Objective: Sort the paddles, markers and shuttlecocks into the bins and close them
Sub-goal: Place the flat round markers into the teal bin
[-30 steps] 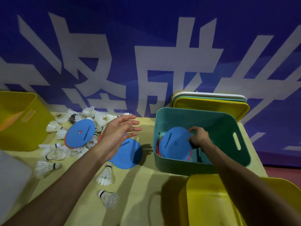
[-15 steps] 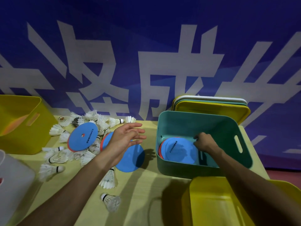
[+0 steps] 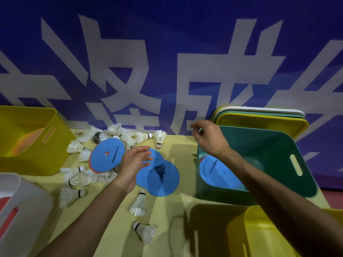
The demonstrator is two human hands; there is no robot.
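Open teal bin (image 3: 274, 145) — shuttlecocks (image 3: 111, 134) crowding left

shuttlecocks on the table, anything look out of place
Yes. The shuttlecocks lie heaped on their sides at the back, a blue disc resting on them; two strays lie apart nearer the front.

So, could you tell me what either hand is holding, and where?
Nothing: the left hand and right hand are both open and empty.

Smooth, matt plastic green bin (image 3: 274, 145), feathered white shuttlecocks (image 3: 139, 202), matt blue discs (image 3: 159, 175), yellow cloth-covered table (image 3: 111, 219).
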